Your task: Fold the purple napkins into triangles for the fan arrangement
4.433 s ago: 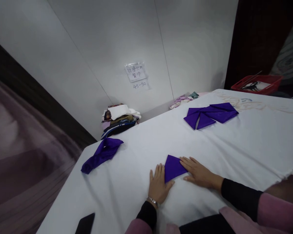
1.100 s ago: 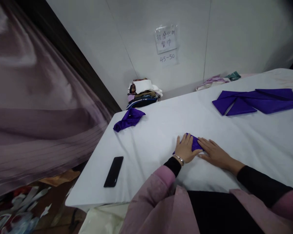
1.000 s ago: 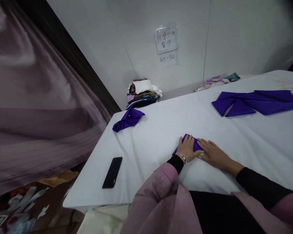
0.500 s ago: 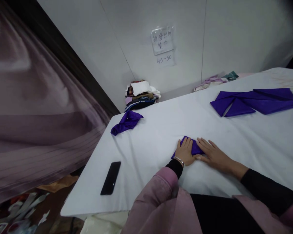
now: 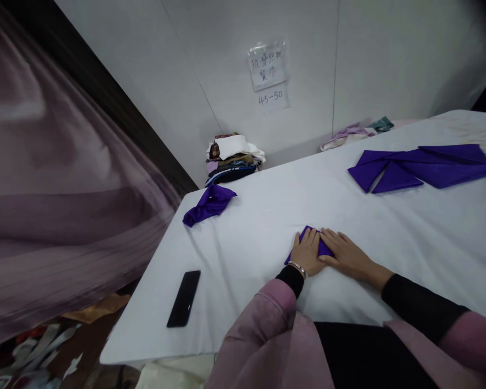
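A small folded purple napkin (image 5: pixel 325 249) lies on the white-covered table (image 5: pixel 263 216) in front of me, mostly hidden under my hands. My left hand (image 5: pixel 307 254), with a bracelet at the wrist, rests flat on its left part, fingers stretched out. From the right, my right hand (image 5: pixel 345 254) lies flat over the napkin's other end, its fingers extended and close to the left hand. Farther right, more folded purple cloth (image 5: pixel 449 167) is spread in angular shapes. A crumpled purple cloth (image 5: pixel 210 205) sits near the table's far left corner.
A black phone (image 5: pixel 183 299) lies near the left table edge. Behind the table stands a stack of folded fabrics (image 5: pixel 233 156), and more cloths (image 5: pixel 350 135) lie along the wall. A handwritten sign (image 5: pixel 268 67) hangs there. A draped pinkish curtain (image 5: pixel 65 189) fills the left side.
My right hand has slid left over the purple napkin, closer to my left hand, covering more of its right end. The left hand stays in place.
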### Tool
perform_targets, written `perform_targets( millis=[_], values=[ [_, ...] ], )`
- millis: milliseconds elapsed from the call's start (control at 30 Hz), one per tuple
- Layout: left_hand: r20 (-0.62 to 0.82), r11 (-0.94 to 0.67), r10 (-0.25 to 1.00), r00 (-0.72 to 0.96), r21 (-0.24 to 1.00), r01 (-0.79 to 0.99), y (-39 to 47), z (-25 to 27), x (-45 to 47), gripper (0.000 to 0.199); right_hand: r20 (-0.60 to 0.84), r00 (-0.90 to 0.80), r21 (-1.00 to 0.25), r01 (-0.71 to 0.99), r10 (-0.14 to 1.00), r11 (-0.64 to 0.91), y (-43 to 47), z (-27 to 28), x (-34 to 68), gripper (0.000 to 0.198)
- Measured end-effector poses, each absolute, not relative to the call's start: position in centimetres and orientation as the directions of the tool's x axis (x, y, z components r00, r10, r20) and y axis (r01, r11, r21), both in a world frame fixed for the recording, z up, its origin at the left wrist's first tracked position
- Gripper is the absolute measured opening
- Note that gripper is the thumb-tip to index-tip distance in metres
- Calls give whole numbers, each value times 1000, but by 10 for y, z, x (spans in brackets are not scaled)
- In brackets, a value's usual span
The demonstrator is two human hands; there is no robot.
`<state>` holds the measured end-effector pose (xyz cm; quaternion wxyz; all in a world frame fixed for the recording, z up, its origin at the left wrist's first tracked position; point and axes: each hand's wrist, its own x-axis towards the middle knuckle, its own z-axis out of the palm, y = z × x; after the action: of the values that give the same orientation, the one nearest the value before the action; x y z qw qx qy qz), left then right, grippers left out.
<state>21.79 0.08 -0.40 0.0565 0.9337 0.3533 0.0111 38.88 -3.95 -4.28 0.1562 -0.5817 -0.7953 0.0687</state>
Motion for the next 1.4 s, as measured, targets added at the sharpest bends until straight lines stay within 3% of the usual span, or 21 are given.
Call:
perform_targets(
  millis=[133,500,700,833,1000,1233,1400],
  values=[
    [-5,-733,675,738,110,671,0,-4,218,73,157,-294,-278,903,943,328,-54,-44,408,78],
    [8,-721,684,729,159,674,1,-4,219,80,118,-244,-204,943,963,264,-67,-31,429,78],
    [-16,-745,657,754,145,652,3,-5,220,77,166,-338,-207,907,926,368,-35,-10,382,85],
    [-30,-755,648,761,113,647,3,-5,220,77,139,-331,-243,902,933,356,-31,-21,371,83],
    [6,-740,668,744,114,663,1,-7,219,74,231,-307,-214,910,923,356,-52,-45,398,77],
    [5,-699,685,728,283,656,5,-4,220,81,268,-325,-160,913,907,375,-68,-49,419,77],
    [53,-554,779,625,525,646,16,3,215,62,246,-320,-171,915,915,366,-67,-46,418,79]
  ],
)
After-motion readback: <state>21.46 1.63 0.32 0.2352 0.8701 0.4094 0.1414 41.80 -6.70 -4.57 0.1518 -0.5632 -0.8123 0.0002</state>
